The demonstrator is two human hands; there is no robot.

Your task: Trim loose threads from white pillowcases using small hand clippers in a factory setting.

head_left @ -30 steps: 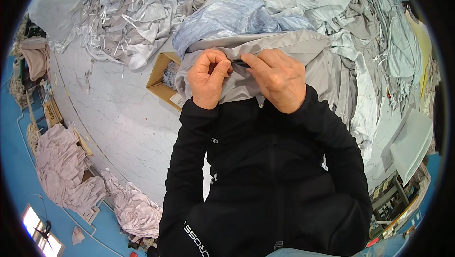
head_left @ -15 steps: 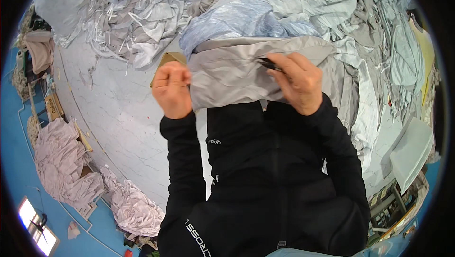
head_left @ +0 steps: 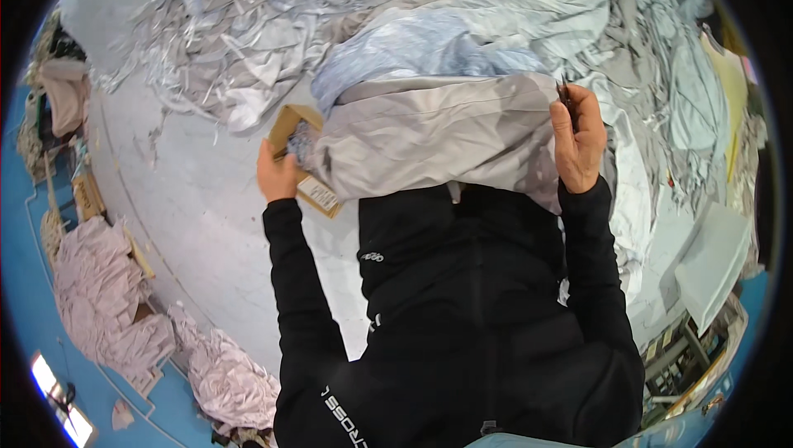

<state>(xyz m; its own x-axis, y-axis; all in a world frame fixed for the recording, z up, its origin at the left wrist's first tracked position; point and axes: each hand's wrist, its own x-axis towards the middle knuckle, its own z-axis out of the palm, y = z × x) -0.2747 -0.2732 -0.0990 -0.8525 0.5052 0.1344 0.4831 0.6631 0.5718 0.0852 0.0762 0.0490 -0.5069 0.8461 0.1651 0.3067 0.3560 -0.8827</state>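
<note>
Hands [head_left: 277, 174] [head_left: 578, 142] spread wide, stretching grey cloth [head_left: 438, 138]

Grey cloth [head_left: 438, 138] betw. both hands

A pale grey counter [head_left: 206, 225] carries a great heap of grey and light-blue fabric [head_left: 462, 27] across its far and right side. A brown cardboard box [head_left: 293, 130] lies on it, left of the heap. Pink cloth piles [head_left: 91, 283] sit on the blue floor [head_left: 33, 316], near left.

— Where did the head view look from?
— From above, facing straight down, close over the stretched grey fabric piece [head_left: 438, 142] and the pale worktable [head_left: 198, 225].
</note>
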